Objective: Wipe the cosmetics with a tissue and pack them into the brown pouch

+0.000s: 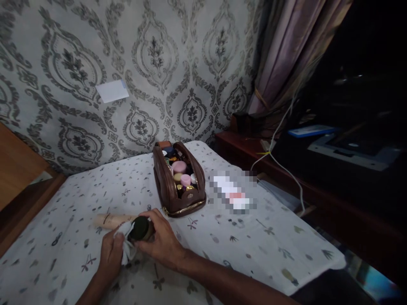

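One round dark-lidded jar (140, 229), probably rigid, slippery, best gripped round its sides, held by the right hand (165, 242) above the leaf-print tabletop (254, 241) toward its left edge; one crumpled white cloth (127, 249), pinched in the left hand (110, 250).

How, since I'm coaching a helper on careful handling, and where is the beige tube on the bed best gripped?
I'd pinch the beige tube across its narrow width near the exposed left part, coming from above and the left. It lies lengthwise on the patterned sheet, and its right part sits behind the white cloth and left hand, so access there looks tighter.
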The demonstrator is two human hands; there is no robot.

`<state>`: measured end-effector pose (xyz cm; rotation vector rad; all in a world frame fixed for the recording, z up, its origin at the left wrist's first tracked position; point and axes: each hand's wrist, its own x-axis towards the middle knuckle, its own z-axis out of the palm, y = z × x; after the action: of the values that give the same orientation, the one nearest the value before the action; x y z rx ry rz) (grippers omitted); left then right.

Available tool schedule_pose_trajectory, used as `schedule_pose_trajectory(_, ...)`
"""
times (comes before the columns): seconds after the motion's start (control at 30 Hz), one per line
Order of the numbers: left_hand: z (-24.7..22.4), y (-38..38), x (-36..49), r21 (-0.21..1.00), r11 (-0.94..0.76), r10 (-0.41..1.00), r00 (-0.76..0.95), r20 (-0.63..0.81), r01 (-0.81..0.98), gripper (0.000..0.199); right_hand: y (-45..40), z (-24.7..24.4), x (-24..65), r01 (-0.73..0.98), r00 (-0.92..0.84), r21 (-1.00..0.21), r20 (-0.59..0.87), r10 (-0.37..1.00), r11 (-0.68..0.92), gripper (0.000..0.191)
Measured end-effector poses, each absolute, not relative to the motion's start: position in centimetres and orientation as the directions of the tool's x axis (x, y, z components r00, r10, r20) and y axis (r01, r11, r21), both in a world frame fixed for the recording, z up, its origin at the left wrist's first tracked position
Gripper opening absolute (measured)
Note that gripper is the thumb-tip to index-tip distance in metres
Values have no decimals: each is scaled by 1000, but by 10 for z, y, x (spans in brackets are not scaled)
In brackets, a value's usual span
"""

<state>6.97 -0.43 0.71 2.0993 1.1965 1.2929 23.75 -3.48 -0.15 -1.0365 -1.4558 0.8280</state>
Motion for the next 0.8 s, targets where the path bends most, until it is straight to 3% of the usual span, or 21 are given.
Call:
schedule_pose_trajectory(0.27, 6, -5, 73, 731, -481, 869, 154, 470, 483, 37, -41, 8, 239, 122, 40, -924, 369, 929, 362, 44)
schedule_pose_trajectory(0.8, 8, -6, 74, 740, -494, 869, 275, 411, 456, 24, -41, 13, 239, 73, 88, -940, 340, 936, 334, 44)
